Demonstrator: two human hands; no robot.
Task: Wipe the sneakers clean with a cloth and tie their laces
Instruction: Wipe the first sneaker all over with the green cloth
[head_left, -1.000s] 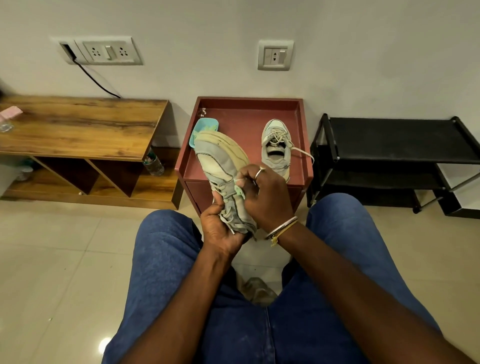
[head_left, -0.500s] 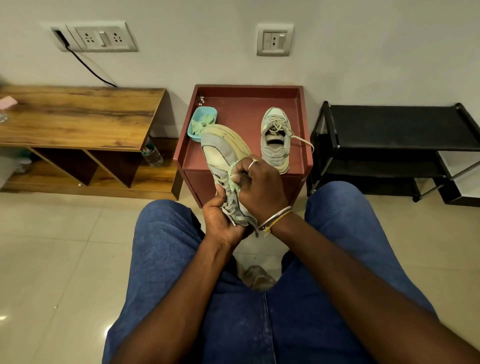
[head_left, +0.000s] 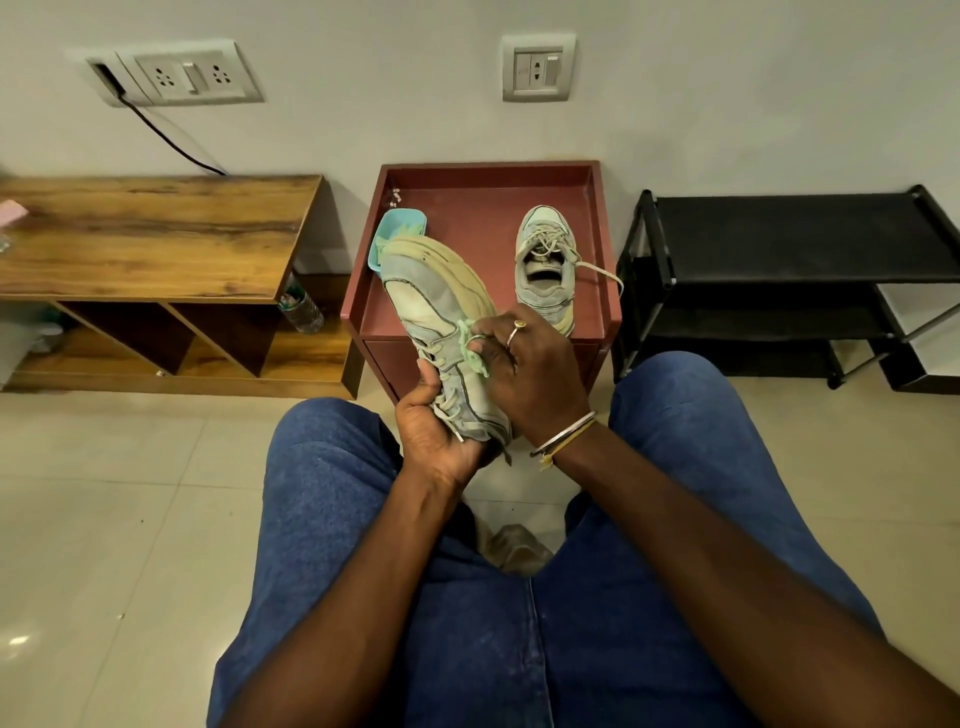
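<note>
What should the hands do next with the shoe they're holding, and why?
Probably slide the green cloth up the side of the held sneaker toward its toe. The right hand pinches the cloth against the middle of that side, the left hand grips the heel end, and the pale panel ahead looks smudged.

Home room. Wall sockets (head_left: 189, 75) up-left of the held sneaker (head_left: 431, 312). Low wooden shelf unit (head_left: 156, 234) to its left, black shoe rack (head_left: 789, 234) to its right, maroon side table (head_left: 467, 223) just behind, tiled floor (head_left: 104, 519) below.
</note>
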